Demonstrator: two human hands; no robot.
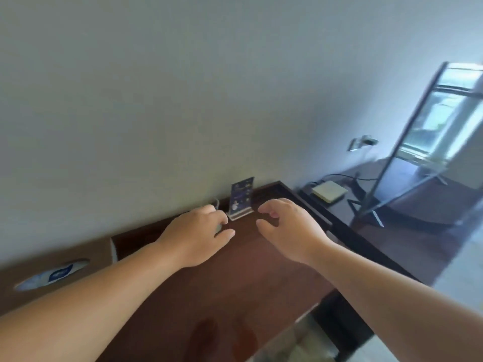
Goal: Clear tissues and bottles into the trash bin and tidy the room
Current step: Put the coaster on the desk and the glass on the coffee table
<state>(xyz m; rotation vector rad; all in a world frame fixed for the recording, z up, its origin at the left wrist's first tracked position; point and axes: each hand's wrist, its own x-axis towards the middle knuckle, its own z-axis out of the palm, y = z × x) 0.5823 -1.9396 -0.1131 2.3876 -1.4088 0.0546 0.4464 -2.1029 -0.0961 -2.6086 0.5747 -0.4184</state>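
Observation:
My left hand point(198, 236) hovers over the back of a dark brown desk point(235, 288), its fingers curled round a small grey thing point(218, 227) too blurred to name. A thin grey loop point(216, 202) sticks up just behind that hand. My right hand point(290, 228) hangs beside it with loosely curled fingers and holds nothing. Between the two hands, against the wall, stands a clear acrylic sign holder point(241, 198) with a blue card. A brown tissue box point(52, 274) with a white tissue in its slot sits at the desk's left end. No bottle or trash bin is in view.
To the right, a lower dark shelf carries a white box point(329, 192) with black cables. A flat screen point(444, 121) on a metal stand leans there below a wall socket point(363, 142). The desk's front edge runs diagonally, with pale floor point(457, 270) beyond it.

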